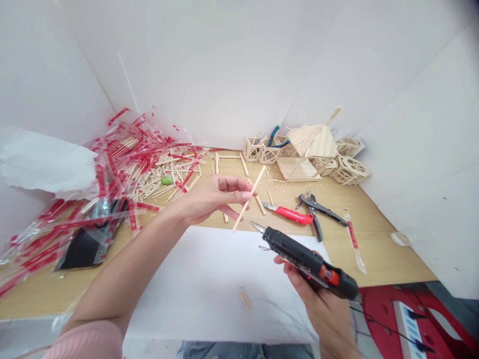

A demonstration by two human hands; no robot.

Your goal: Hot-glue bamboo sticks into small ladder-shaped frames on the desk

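Between the thumb and fingers of my left hand (220, 198) is a thin wooden stick (258, 180), held slantwise above the far edge of a white paper sheet (194, 279). My right hand (318, 304) is wrapped round the handle of a black hot glue gun (307, 259). Its metal nozzle points up and left, a short gap from the stick's lower end. A few short stick pieces (245, 300) lie on the paper. Behind my hands, sticks laid as an open frame (230, 157) rest on the table.
A red utility knife (294, 214) and black pliers (318, 209) lie right of centre. Stick-built models (312, 144) stand at the back right, with blue-handled pliers (275, 137) among them. Loose sticks and red-striped plastic wrappers (127, 144) heap at left. A power strip (409, 326) sits lower right.
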